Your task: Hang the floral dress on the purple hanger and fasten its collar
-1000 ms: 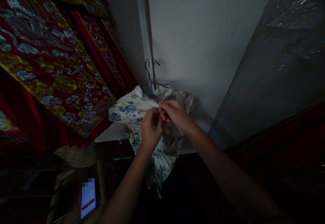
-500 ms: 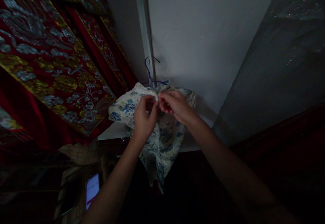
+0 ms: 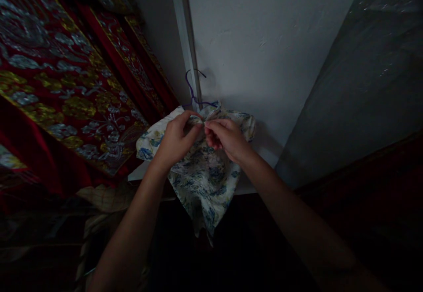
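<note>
A white shirt with blue and yellow-green flowers hangs on a thin purple hanger in front of the wall. My left hand is at the shirt's collar, its thumb and fingers closed on the fabric edge at the front. Close beside it, my right hand pinches the same spot with thumb and forefinger, the other fingers curled. The fingertips of both hands nearly meet just below the hanger. Whatever small piece lies between them is too dark to make out.
Red cloth with gold and silver embroidery hangs at the left. A grey strip runs down the white wall behind the hanger. Clear plastic sheeting covers the right side. A wooden frame stands at the lower left.
My left hand has shifted slightly left and turned flatter over the collar. My right hand stays nearly in place. My left forearm now covers the lit phone screen at the lower left.
</note>
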A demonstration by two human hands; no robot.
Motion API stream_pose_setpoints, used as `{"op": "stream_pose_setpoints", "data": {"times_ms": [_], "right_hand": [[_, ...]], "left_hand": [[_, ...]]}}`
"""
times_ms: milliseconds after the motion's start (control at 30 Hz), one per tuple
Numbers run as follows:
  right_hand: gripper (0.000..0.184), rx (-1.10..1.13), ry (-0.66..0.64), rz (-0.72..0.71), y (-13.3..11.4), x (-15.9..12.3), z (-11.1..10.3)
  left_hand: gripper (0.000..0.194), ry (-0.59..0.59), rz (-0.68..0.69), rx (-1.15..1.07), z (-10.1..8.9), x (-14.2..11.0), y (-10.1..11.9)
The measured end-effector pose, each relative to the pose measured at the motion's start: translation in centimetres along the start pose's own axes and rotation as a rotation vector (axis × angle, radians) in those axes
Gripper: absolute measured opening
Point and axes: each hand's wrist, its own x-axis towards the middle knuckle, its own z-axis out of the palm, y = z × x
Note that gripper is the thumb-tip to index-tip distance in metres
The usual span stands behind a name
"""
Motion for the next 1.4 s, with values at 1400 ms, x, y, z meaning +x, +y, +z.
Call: {"op": "stream_pose_setpoints", "data": {"times_ms": [1400], "right_hand": [[0.029, -0.144, -0.080, -0.124, 1.6, -0.6, -0.8]], "left_hand": [[0.018, -0.072, -0.103, 0.267, 0.1, 0.2, 2.2]]}}
